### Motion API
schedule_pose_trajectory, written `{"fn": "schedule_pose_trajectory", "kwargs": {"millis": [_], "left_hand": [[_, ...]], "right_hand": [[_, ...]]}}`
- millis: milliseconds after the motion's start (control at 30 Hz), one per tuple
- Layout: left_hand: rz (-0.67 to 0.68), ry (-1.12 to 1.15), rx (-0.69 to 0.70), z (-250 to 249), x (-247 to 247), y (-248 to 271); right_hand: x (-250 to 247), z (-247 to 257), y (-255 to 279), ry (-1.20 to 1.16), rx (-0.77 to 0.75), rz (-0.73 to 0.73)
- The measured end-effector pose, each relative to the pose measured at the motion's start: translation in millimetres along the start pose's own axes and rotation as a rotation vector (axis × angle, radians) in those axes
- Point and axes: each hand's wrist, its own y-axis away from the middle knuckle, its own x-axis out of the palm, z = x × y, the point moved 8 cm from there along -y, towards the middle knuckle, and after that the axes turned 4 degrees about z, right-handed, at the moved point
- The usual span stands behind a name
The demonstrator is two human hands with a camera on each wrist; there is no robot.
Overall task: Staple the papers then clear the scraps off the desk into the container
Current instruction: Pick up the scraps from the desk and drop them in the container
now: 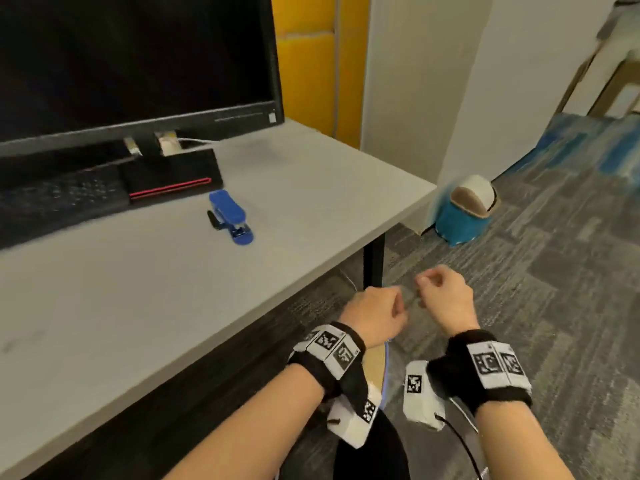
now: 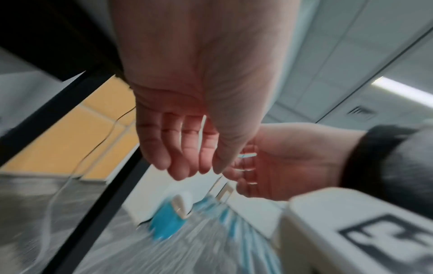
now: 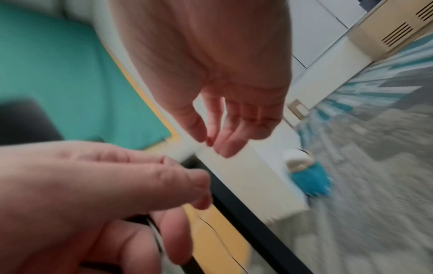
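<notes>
A blue stapler [image 1: 230,218] lies on the grey desk [image 1: 311,202], just in front of the monitor base. On the carpet to the right of the desk stands a blue bin with a white swing lid [image 1: 464,211], also seen as the bin [image 2: 171,218] and the bin [image 3: 309,178]. My left hand [image 1: 381,313] and right hand [image 1: 436,292] hover close together in the air beyond the desk's right front edge, above the carpet. The fingers of both hang loosely curled, and I see nothing in either. No papers or scraps show on the desk. The wrist views are blurred.
A dark monitor [image 1: 131,64] and a black keyboard [image 1: 59,199] fill the back left of the desk. A black desk leg [image 1: 374,261] stands just ahead of my hands. A white wall corner [image 1: 415,98] rises behind the bin. Grey carpet [image 1: 554,289] spreads to the right.
</notes>
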Motion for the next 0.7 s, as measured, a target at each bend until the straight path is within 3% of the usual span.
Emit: {"fn": "schedule_pose_trajectory", "kwargs": {"millis": [67, 133, 267, 500, 633, 700], "left_hand": [[-0.084, 0.006, 0.078, -31.0, -35.8, 41.2], [-0.197, 0.004, 0.117, -48.8, -81.1, 80.2], [-0.427, -0.078, 0.075, -38.1, -177.0, 155.9], [-0.629, -0.260, -0.285, 79.5, -301.1, 286.2], [-0.519, -0.309, -0.513, 150.5, -310.2, 343.0], [-0.422, -0.330, -0.581, 177.2, -298.1, 357.7]], "right_hand": [[-36.0, 53.5, 34.3, -0.077, -0.120, -0.134], [-57.2, 116.1, 63.7, -0.146, -0.261, -0.162], [-40.0, 224.9, 98.4, -0.191, -0.441, 0.000], [121.2, 334.1, 157.4, 0.296, -0.670, 0.520], [216.7, 339.3, 214.5, 0.649, -0.883, 0.853], [249.6, 329.8, 232.7, 0.801, -0.924, 0.934]]}}
